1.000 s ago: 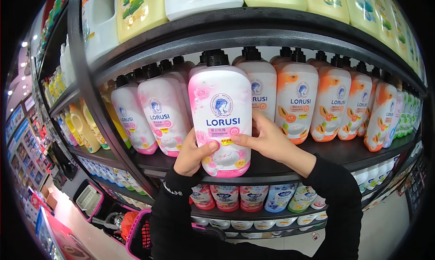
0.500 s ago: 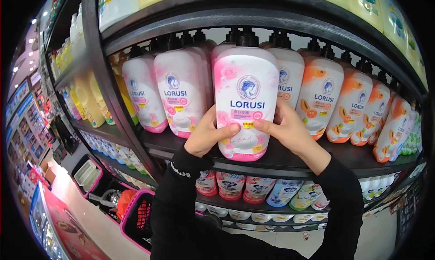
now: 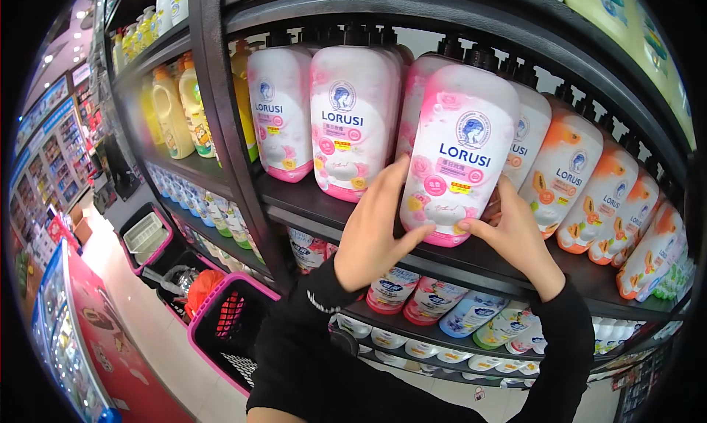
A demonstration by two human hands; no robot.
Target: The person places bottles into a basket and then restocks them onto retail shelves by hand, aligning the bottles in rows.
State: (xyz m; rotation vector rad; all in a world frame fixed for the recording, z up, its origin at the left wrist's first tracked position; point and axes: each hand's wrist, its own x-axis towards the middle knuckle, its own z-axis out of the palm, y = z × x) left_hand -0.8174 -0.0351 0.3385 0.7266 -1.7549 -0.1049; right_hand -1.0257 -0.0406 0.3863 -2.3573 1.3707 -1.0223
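A large pink and white LORUSI pump bottle (image 3: 460, 154) leans slightly at the front of the middle shelf (image 3: 324, 211). My left hand (image 3: 377, 228) is at its lower left side, thumb near the base and fingers along the edge. At the lower right, my right hand (image 3: 515, 235) has its thumb on the front and its fingers curled behind. Beside the bottle on the left is a matching pink bottle (image 3: 350, 121). Orange and white bottles (image 3: 563, 169) line the shelf to the right. The bottle's underside is hard to make out against the shelf.
A black shelf post (image 3: 232, 128) rises on the left, with yellow bottles (image 3: 171, 113) beyond it. Smaller bottles (image 3: 392, 287) fill the shelf below. Pink-rimmed black baskets (image 3: 193, 327) stand on the floor at lower left, near a red display case (image 3: 110, 334).
The view has swung left and down, so the shelves appear shifted. The held bottle sits further right in view and tilts more. My left hand's fingers have loosened and straightened along its side.
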